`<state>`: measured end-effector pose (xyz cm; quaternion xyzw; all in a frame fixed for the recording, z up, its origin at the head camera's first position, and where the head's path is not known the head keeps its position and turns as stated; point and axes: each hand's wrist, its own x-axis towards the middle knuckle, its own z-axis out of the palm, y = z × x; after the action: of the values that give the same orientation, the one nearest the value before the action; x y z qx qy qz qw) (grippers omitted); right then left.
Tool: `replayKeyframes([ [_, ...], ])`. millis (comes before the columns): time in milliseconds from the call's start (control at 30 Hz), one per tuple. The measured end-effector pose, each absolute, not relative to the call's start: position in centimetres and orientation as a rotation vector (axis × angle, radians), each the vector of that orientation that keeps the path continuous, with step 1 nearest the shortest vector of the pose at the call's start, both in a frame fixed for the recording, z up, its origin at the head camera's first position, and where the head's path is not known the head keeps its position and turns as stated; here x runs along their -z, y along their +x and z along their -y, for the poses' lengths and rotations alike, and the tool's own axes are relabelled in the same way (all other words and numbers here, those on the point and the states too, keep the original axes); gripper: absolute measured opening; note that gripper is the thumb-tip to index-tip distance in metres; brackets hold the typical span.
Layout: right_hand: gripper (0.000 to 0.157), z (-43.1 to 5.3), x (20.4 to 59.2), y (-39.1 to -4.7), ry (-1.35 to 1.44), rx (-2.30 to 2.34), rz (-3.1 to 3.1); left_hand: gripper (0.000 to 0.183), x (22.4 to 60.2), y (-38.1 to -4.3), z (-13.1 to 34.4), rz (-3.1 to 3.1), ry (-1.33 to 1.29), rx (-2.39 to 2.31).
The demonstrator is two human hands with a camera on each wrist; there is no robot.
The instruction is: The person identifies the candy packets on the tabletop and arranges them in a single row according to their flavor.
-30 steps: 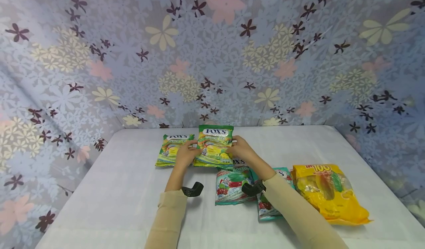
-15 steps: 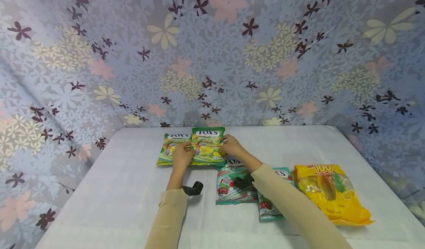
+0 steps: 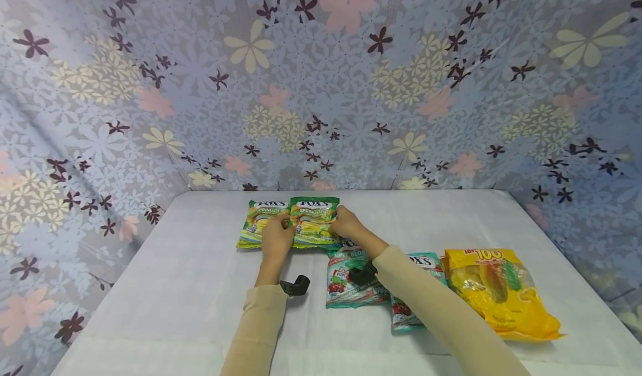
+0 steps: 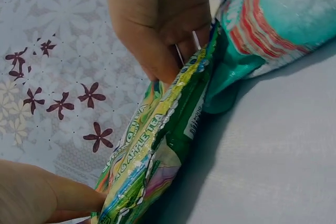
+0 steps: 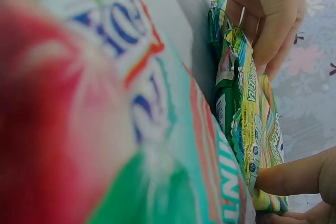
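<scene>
A green and yellow Fox's Spring Tea candy bag (image 3: pixel 313 223) stands near the back of the table, its front facing me. My left hand (image 3: pixel 277 237) pinches its left edge, and my right hand (image 3: pixel 348 224) grips the right edge. In the left wrist view the candy bag (image 4: pixel 152 156) is seen from its lower edge, between the left hand (image 4: pixel 42 195) and the right hand (image 4: pixel 163 24). A second Spring Tea bag (image 3: pixel 253 225) is directly to the left, partly covered by my left fingers.
A teal Fox's Mint Blossom bag (image 3: pixel 341 287) lies just in front, with another teal Fox's bag (image 3: pixel 405 312) partly under the right sleeve. Farther right is a large yellow Lot 100 bag (image 3: pixel 501 292). Floral cloth (image 3: pixel 321 86) hangs behind the white table (image 3: pixel 165 287).
Both hands have moved the held candy bag leftward and down, close against the other Spring Tea bag. The bags on the right have stayed in place.
</scene>
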<state>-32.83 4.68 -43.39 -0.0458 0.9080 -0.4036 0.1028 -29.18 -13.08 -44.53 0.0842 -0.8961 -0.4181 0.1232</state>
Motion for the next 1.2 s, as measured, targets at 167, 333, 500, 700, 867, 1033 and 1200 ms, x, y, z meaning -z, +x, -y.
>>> replayKeyframes([
  [167, 0.047, -4.7, 43.4, -32.7, -0.154, 1.128, -2.713, 0.035, 44.5, -29.1, 12.8, 2.629, 0.25, 1.134],
  [333, 0.05, -4.8, 43.5, -32.6, -0.136, 1.107, -2.729, 0.034, 44.5, -29.1, 12.6, 2.641, 0.226, 1.056],
  [500, 0.053, -5.0, 43.6, -32.9, -0.131, 1.098, -2.722, 0.033, 44.5, -29.1, 12.3, 2.667, 0.235, 0.957],
  [700, 0.057, -5.4, 43.9, -33.2, -0.121, 1.145, -2.72, 0.034, 44.4, -29.0, 12.1, 2.652, 0.234, 0.962],
  [867, 0.058, -5.9, 43.6, -32.5, -0.09, 1.267, -2.645, 0.035, 44.5, -28.9, 12.2, 2.637, 0.243, 1.014],
  [1033, 0.063, -7.0, 42.9, -31.7, -0.117, 1.37, -2.559, 0.036, 44.4, -28.8, 12.4, 2.641, 0.239, 1.027],
  [1200, 0.058, -8.8, 41.8, -30.6, -0.161, 1.416, -2.513, 0.034, 44.3, -28.9, 12.5, 2.656, 0.227, 0.986],
])
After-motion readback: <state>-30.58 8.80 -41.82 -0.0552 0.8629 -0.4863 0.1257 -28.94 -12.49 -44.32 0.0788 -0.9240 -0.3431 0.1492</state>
